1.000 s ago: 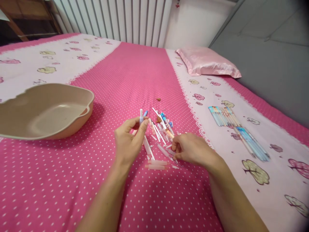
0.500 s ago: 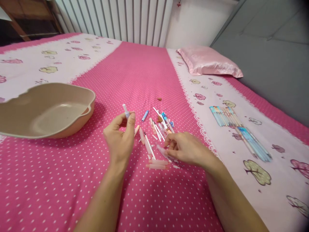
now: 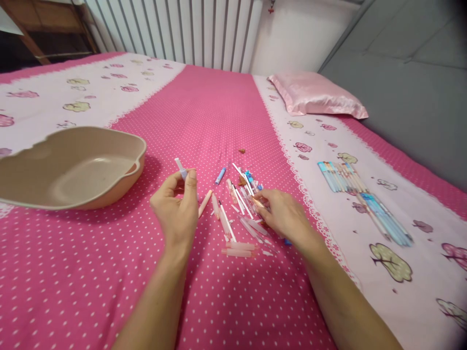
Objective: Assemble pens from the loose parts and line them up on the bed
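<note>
My left hand (image 3: 177, 201) is closed, pinching a lavender and white pen piece (image 3: 181, 169) between thumb and fingers, its white end pointing up. My right hand (image 3: 282, 211) reaches into the right side of a loose pile of pen parts (image 3: 241, 199). Its fingertips are drawn together at a small orange-tinted piece, which they partly cover. White refill tubes (image 3: 228, 222), pale pink barrels (image 3: 239, 250) and small blue pieces lie scattered between the hands. A blue-lavender pen piece (image 3: 220, 175) rests just beyond them, and a peach barrel (image 3: 205, 203) lies beside my left hand.
At the left stands a large beige basin (image 3: 91, 192). Rows of pens (image 3: 343, 176) and a blue bundle of pens (image 3: 386, 218) lie to the right. A small brown piece (image 3: 242, 150) sits farther back. Behind are a pink pillow (image 3: 317, 92) and a white radiator (image 3: 175, 34).
My right hand has moved forward from the pale translucent pieces near it to the pile, uncovering them and a blue piece. My left hand has shifted slightly left, still gripping the pen piece.
</note>
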Demonstrator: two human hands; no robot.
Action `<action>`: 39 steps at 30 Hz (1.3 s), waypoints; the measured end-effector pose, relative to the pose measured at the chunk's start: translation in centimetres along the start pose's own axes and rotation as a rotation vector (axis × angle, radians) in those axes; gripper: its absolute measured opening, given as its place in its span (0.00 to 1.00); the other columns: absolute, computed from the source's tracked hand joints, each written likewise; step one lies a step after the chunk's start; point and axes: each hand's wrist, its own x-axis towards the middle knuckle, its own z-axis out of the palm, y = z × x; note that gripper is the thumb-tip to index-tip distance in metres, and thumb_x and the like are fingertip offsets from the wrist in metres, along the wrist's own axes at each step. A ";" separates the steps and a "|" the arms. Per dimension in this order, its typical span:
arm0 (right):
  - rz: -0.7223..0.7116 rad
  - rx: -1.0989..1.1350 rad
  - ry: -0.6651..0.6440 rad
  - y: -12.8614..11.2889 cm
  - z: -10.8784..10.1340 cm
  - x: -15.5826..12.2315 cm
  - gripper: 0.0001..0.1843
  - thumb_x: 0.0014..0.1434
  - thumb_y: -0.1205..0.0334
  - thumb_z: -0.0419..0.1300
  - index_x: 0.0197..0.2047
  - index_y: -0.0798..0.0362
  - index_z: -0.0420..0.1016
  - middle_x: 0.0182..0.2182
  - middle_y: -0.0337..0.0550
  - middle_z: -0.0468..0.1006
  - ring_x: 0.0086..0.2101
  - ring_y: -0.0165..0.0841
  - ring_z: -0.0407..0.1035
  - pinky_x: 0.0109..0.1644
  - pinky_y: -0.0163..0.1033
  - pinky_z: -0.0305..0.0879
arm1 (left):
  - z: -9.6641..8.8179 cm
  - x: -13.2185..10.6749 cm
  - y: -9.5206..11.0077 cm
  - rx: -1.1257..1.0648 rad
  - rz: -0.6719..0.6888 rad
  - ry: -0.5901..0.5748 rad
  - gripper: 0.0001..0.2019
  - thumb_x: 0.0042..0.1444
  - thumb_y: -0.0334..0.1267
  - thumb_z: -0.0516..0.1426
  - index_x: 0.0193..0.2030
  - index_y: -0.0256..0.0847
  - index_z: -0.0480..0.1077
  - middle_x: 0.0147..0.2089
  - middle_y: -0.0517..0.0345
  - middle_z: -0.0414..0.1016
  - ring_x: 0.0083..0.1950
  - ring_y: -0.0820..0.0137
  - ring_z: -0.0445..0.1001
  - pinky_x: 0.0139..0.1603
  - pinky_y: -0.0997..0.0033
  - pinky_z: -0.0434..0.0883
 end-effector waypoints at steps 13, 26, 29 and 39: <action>-0.032 0.072 -0.058 -0.6 -0.3 -0.3 0.09 0.57 0.58 0.58 0.40 0.49 0.78 0.35 0.43 0.80 0.33 0.34 0.72 0.32 0.36 0.56 | 0.0 0.1 0.1 0.019 0.005 -0.018 0.10 0.53 0.42 0.60 0.32 0.37 0.76 0.26 0.61 0.73 0.27 0.75 0.69 0.30 0.75 0.66; -0.293 0.161 0.133 -1.3 0.9 0.1 0.12 0.61 0.61 0.54 0.45 0.53 0.75 0.44 0.46 0.76 0.45 0.37 0.68 0.47 0.42 0.63 | 0.0 -0.1 0.3 0.021 0.005 -0.031 0.09 0.53 0.42 0.60 0.32 0.38 0.76 0.26 0.60 0.74 0.27 0.75 0.69 0.31 0.75 0.67; -0.463 0.141 0.111 -1.5 2.2 0.2 0.19 0.63 0.57 0.53 0.56 0.52 0.69 0.55 0.49 0.69 0.57 0.40 0.58 0.60 0.47 0.55 | 0.0 -0.2 0.4 0.026 -0.003 -0.038 0.10 0.53 0.43 0.60 0.32 0.38 0.76 0.26 0.61 0.74 0.27 0.75 0.69 0.31 0.75 0.67; -0.465 0.035 0.104 -1.6 3.3 0.2 0.21 0.64 0.53 0.51 0.56 0.53 0.69 0.57 0.52 0.66 0.59 0.42 0.54 0.63 0.50 0.51 | 0.0 -0.2 0.1 -0.053 -0.101 -0.121 0.10 0.53 0.43 0.60 0.33 0.38 0.77 0.28 0.59 0.76 0.29 0.73 0.70 0.31 0.74 0.67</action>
